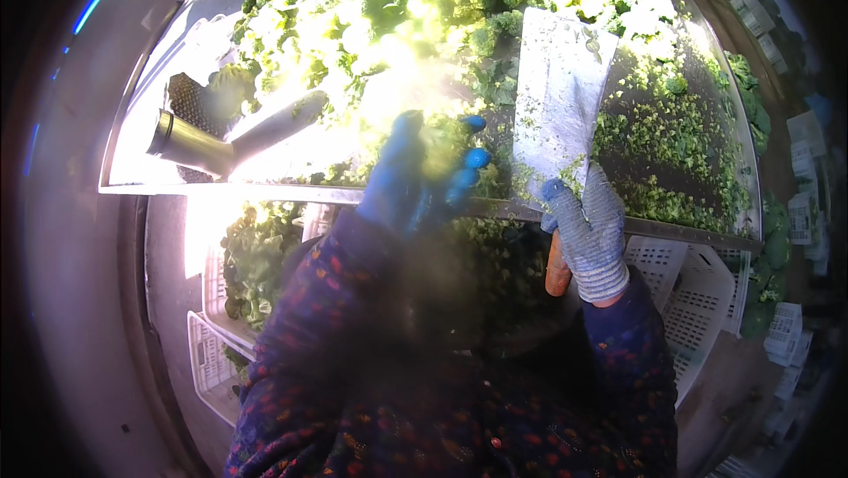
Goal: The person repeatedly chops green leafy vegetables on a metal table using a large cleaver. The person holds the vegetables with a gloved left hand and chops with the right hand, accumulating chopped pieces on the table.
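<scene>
My left hand (pixel 402 182), in a blue glove, is raised palm up at the table's near edge. Its fingers curl around a broccoli floret (pixel 442 149), blurred by glare. In a grey-white knit glove, my right hand (pixel 590 232) grips a cleaver (pixel 558 94) by its wooden handle. The wide blade, speckled with green crumbs, points away from me over the table. Heaped broccoli (pixel 353 10) covers the far side, partly washed out by strong light. Small green crumbs (pixel 676 138) lie right of the blade.
The metal table (pixel 291 190) has a raised near rim. At its left a shiny metal tube (pixel 194 144) sticks up beside a dark mesh piece (pixel 187 102). White plastic crates (pixel 698 297) stand below at the right; another crate (pixel 212 363) is at lower left, near more broccoli (pixel 256 257).
</scene>
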### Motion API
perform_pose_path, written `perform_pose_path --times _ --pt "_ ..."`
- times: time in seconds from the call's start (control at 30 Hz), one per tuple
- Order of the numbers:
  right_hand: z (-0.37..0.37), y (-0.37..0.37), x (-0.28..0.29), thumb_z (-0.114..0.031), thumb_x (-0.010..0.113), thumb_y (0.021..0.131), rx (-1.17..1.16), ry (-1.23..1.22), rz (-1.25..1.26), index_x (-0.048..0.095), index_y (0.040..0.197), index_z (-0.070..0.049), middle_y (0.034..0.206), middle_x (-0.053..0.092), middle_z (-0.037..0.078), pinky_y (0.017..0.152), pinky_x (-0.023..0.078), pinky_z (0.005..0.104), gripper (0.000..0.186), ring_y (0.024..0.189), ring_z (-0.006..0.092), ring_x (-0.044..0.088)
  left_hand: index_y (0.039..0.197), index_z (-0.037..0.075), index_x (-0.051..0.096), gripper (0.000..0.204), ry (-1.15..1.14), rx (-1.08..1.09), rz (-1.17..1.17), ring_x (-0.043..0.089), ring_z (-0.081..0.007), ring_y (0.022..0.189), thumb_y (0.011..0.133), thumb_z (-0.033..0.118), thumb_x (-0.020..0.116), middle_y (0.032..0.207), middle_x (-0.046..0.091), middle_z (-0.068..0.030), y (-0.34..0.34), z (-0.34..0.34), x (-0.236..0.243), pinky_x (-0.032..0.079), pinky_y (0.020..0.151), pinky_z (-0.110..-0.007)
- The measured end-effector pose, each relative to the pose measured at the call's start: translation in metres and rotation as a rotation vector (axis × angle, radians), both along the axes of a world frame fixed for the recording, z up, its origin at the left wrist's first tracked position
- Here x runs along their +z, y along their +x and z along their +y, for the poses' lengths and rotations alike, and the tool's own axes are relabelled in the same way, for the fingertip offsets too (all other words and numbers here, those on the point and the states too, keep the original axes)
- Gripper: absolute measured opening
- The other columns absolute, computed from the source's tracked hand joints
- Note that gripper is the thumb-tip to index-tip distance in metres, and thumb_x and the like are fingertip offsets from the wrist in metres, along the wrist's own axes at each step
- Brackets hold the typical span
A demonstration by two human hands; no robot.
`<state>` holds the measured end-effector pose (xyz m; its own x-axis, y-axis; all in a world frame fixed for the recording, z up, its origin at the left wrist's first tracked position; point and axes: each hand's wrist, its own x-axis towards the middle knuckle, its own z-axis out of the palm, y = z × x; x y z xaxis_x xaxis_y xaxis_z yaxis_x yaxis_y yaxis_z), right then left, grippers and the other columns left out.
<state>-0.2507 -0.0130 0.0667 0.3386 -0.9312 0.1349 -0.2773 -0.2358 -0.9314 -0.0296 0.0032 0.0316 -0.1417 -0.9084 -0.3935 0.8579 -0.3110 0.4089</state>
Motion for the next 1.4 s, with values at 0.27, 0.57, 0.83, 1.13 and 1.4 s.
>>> perform_pose_path --times 0.27,0.57,0.83,1.13,1.4 --pt "-0.001 0.003 0.001 -0.015 0.059 0.086 -0.061 0.294 -0.275 0.053 0.120 -0.003 0.090 0.061 0.004 0.054 0.046 0.0247 0.036 0.060 0.0093 0.053 0.113 0.002 0.050 0.049 -0.161 -0.111 0.228 0.055 -0.0132 0.059 0.094 0.045 0.039 0.081 0.058 -0.0097 0.001 0.001 0.009 0.046 0.044 -0.022" --pt "-0.005 0.001 -0.002 -0.014 0.061 0.086 -0.038 0.370 -0.291 0.053 0.116 -0.002 0.094 0.059 0.004 0.053 0.047 0.0236 0.033 0.068 0.0096 0.054 0.097 0.008 0.056 0.043 -0.165 0.056 0.280 0.055 -0.0304 0.105 0.094 0.047 0.040 0.094 0.060 -0.0159 -0.013 0.008 0.023 0.053 0.079 -0.038" --pt "-0.006 0.000 0.002 -0.014 0.059 0.086 -0.089 0.348 -0.314 0.051 0.120 -0.002 0.092 0.060 0.004 0.053 0.045 0.0235 0.037 0.063 0.0090 0.053 0.108 0.003 0.052 0.036 -0.415 -0.154 -0.607 0.057 -0.0326 0.101 0.092 0.035 0.047 0.104 0.057 -0.0169 -0.017 0.031 0.020 0.049 0.086 -0.037" --pt "-0.010 -0.008 0.006 -0.014 0.059 0.088 -0.049 0.282 -0.299 0.051 0.121 -0.002 0.096 0.060 0.003 0.052 0.045 0.0218 0.036 0.066 0.0075 0.054 0.130 -0.002 0.042 0.050 -0.468 0.245 -1.020 0.053 -0.0179 0.110 0.085 0.005 0.061 0.126 0.051 -0.0113 0.036 -0.006 0.017 0.042 0.095 -0.031" --pt "-0.014 -0.003 -0.010 -0.014 0.061 0.087 -0.108 0.322 -0.292 0.052 0.118 -0.002 0.095 0.059 0.004 0.050 0.049 0.0240 0.035 0.067 0.0092 0.055 0.113 0.008 0.059 0.063 0.270 -0.118 -2.223 0.060 -0.0328 0.093 0.066 0.048 0.072 0.108 0.062 -0.0168 0.095 -0.108 0.014 0.047 0.080 -0.041"
